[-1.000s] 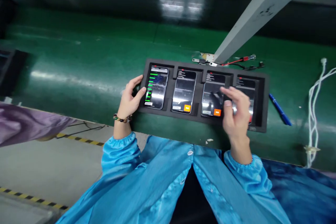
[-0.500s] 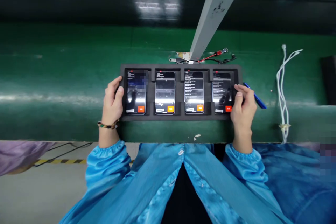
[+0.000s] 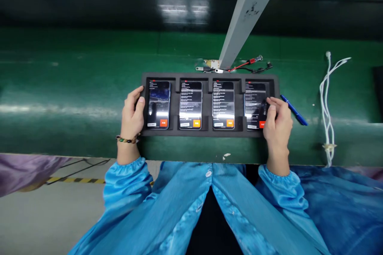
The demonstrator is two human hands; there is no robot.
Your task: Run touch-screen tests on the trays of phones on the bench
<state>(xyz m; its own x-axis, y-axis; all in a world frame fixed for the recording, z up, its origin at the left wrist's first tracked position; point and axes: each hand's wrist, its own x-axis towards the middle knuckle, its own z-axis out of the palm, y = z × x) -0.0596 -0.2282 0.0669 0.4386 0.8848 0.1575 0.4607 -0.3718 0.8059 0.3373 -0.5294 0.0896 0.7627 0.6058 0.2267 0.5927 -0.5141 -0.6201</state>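
Note:
A black foam tray [image 3: 208, 132] lies on the green bench, holding several smartphones in a row of cut-out slots. The leftmost phone [image 3: 158, 105], a second phone [image 3: 190, 105], a third phone [image 3: 223, 105] and the rightmost phone [image 3: 255, 103] all lie face up, screens lit. Each screen shows small text and an orange or red box at the bottom. My left hand [image 3: 133, 111] is closed around the tray's left end, thumb on the rim. At the right end, my right hand [image 3: 277, 121] grips the rim, its fingertips close to the rightmost phone.
A blue pen [image 3: 294, 110] lies just right of my right hand. Farther right is a bundled white cable [image 3: 326, 103]. Behind the tray, connector leads [image 3: 249, 62] lie by a grey metal post [image 3: 248, 16]. Another person's purple sleeve [image 3: 26, 171] shows at lower left.
The view has shifted slightly, so the bench and tray sit a little farther right. More lines of text now fill the second phone's screen. Both hands keep their places on the tray.

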